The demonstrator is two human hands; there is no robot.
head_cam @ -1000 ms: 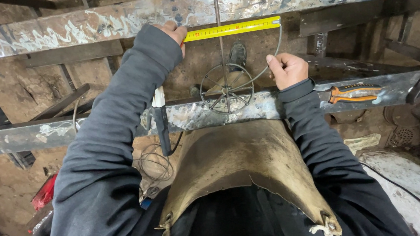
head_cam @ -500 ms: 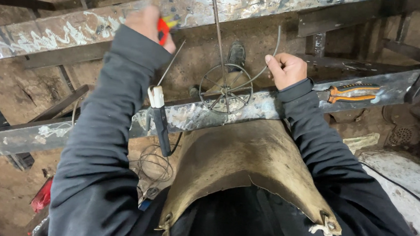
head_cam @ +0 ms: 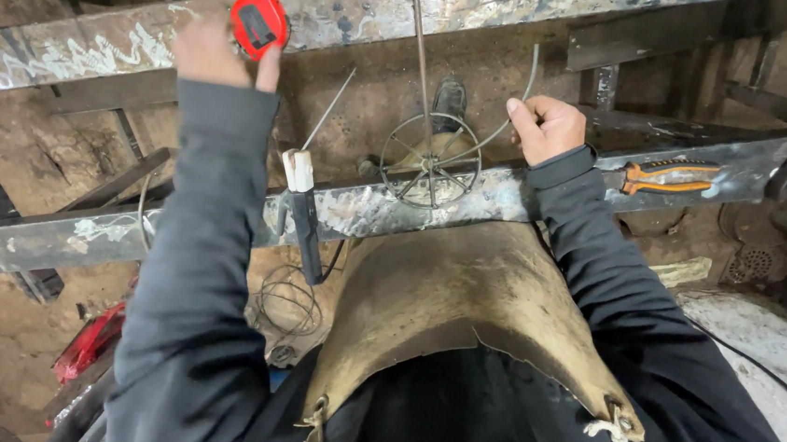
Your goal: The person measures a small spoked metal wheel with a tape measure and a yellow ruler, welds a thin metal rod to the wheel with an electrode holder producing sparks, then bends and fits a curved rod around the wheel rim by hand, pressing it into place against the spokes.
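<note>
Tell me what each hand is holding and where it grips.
Left hand holds a red tape measure by its case. Right hand grips a thin curved wire near its upper end.

Counted: one or two of each kind of thing around the steel frame.

Two hands: the left hand (head_cam: 208, 50) and the right hand (head_cam: 547, 127). One red tape measure (head_cam: 260, 20). One wire wheel (head_cam: 431, 159) with spokes. One thin bent rod (head_cam: 513, 99). One electrode holder (head_cam: 303, 210) carrying one welding rod (head_cam: 329, 108). One pair of orange-handled pliers (head_cam: 670, 176). Two long flat steel bars, the far bar (head_cam: 99, 43) and the near bar (head_cam: 55, 241). One leather apron (head_cam: 462, 301). One coil of wire (head_cam: 289, 302) on the floor.
</note>
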